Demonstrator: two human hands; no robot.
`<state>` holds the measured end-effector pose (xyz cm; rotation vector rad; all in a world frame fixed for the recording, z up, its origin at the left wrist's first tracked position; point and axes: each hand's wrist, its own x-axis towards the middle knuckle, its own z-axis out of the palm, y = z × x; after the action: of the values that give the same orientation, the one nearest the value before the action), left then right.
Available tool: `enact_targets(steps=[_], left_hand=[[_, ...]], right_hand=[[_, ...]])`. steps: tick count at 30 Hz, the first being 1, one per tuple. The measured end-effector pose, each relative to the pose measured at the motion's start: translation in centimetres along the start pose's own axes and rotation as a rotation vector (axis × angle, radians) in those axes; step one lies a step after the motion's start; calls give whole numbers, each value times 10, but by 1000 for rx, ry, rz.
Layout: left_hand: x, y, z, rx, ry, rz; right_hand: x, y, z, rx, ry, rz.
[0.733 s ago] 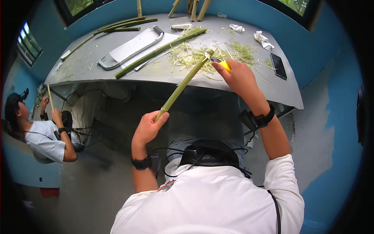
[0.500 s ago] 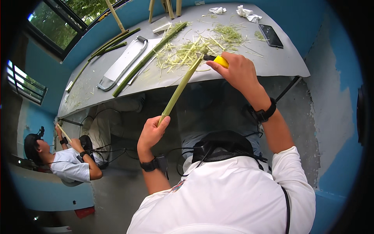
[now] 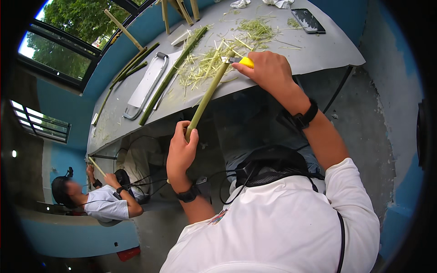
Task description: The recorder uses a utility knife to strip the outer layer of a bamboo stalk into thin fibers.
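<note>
My left hand [image 3: 183, 148] is closed round the near end of a green bamboo stick [image 3: 208, 94], which slants up and away to the table's edge. In my right hand [image 3: 273, 73] is a yellow utility knife [image 3: 246, 62], its blade against the stick near the far end. Pale green shavings [image 3: 200, 68] lie scattered on the table around and beyond that end. My fingers hide most of the knife's handle.
On the grey table [image 3: 327, 57] lie a long green bamboo pole [image 3: 173, 75], a hacksaw [image 3: 154, 84], thinner bamboo poles [image 3: 134, 68], crumpled tissue [image 3: 278, 3] and a phone [image 3: 308, 21]. To the left, a co-worker [image 3: 102, 200] sits holding a pale stick.
The view has shifted, so the table sits higher and farther right at its left end. The knife blade has moved slightly along the stick's far end; both hands keep their holds.
</note>
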<state>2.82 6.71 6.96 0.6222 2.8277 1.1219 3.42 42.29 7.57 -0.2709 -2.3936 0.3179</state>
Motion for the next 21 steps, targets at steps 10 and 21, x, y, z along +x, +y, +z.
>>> enact_targets(steps=[10, 21], left_hand=[[64, 64, 66, 282, 354, 350], [53, 84, 58, 129, 240, 345]], right_hand=[[1, 2, -2, -42, 0, 13], [-2, 5, 0, -8, 109, -37]])
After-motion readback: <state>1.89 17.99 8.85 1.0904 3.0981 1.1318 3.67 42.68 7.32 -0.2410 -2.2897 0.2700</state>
